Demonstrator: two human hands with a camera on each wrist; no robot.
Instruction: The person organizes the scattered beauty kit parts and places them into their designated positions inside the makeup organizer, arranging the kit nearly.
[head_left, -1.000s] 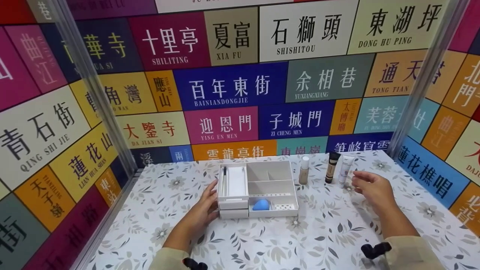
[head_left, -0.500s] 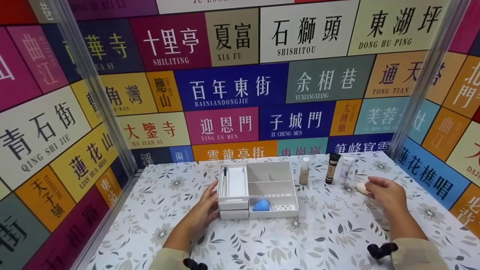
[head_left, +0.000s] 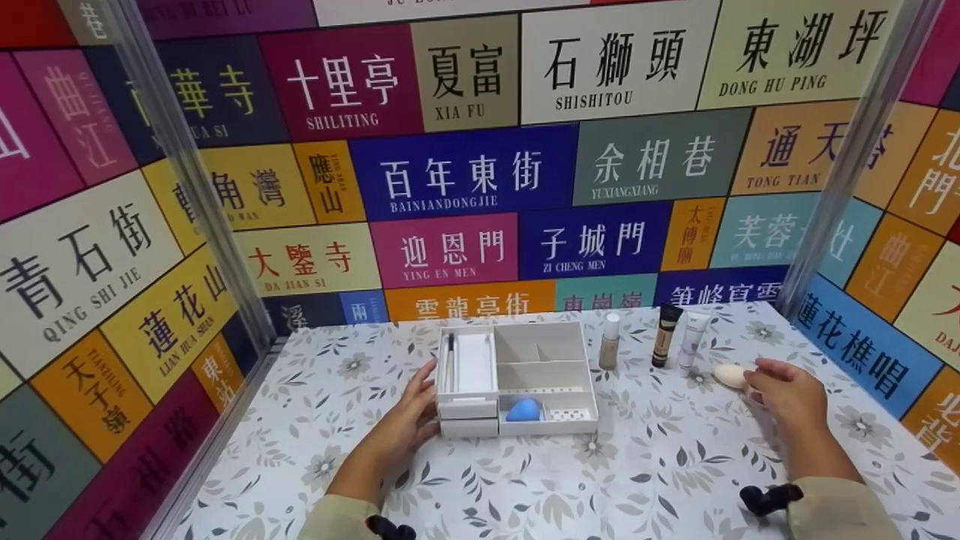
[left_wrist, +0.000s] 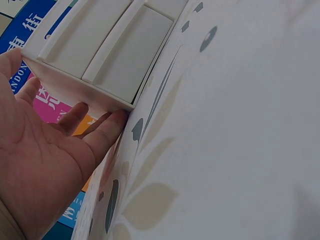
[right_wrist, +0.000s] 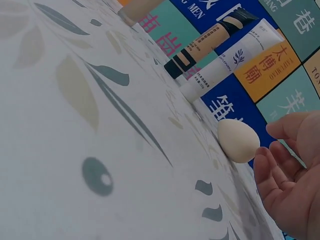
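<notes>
In the head view, a white desktop organizer (head_left: 545, 377) stands at the table's middle. My left hand (head_left: 409, 412) rests against its left side, fingers extended along the wall near the drawers (left_wrist: 127, 55). A cream egg-shaped makeup sponge (right_wrist: 239, 141) lies on the table at the right. Beside it is my right hand (head_left: 791, 394), its fingertips close to the sponge's right end, thumb and fingers apart. Whether they touch it I cannot tell. A blue makeup sponge (head_left: 523, 410) sits in the organizer's front compartment, and a thin brush (head_left: 449, 360) lies in its left part.
Right of the organizer stand a foundation bottle (head_left: 609, 343), a black-and-tan tube (head_left: 664, 337) and a white tube (head_left: 693, 341). A floral cloth covers the table (head_left: 525, 487). Walls with coloured signs (head_left: 465, 169) rise behind and at both sides.
My right hand has drawn back to the right and slightly down from beside the white tube. The cream sponge has come into view by its fingertips. My left hand has stayed in place.
</notes>
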